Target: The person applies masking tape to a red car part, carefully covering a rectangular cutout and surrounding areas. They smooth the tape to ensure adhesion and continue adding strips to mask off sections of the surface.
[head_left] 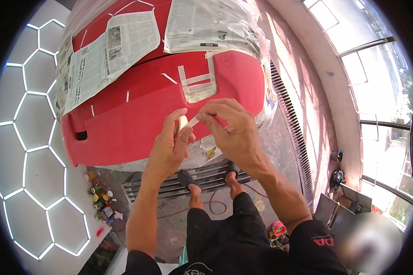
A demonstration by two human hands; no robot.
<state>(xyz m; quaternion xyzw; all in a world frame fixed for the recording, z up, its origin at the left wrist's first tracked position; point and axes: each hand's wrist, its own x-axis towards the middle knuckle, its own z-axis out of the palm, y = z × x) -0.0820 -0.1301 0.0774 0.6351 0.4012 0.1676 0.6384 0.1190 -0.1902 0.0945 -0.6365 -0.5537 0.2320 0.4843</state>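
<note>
Roll of pale cream paper tape (182, 123) sits up in front of the body, over a big dull-red car bumper (137, 133). The bare left hand (170, 147) holds the roll, with its fingers bent round it and its thumb close by. The bare right hand (235, 130) is closed small, and its thumb and finger pinch the loose strip of tape (195, 120) that runs out from the roll.

The roll looks light. Its ring is likely a bit stiff, so the rim is a good place to hold. The strip is likely thin, soft and sticky, and it could rip or stick to itself. The very end is best to pinch.

Just past the hands, short bits of cream tape (198, 79) go round a square dip in the bumper. Printed grey newspaper sheets (133, 41) lie on the red car part, with thin see-through plastic (265, 46) at the side.

Down on the floor at the left is a heap of small colourful cans and bottles (101, 197). Near the right sleeve is a round pinkish-red tub (278, 228). I cannot tell what is inside any of them. Farther right is a shiny black plastic bag (338, 178), and its inside is hidden too.
</note>
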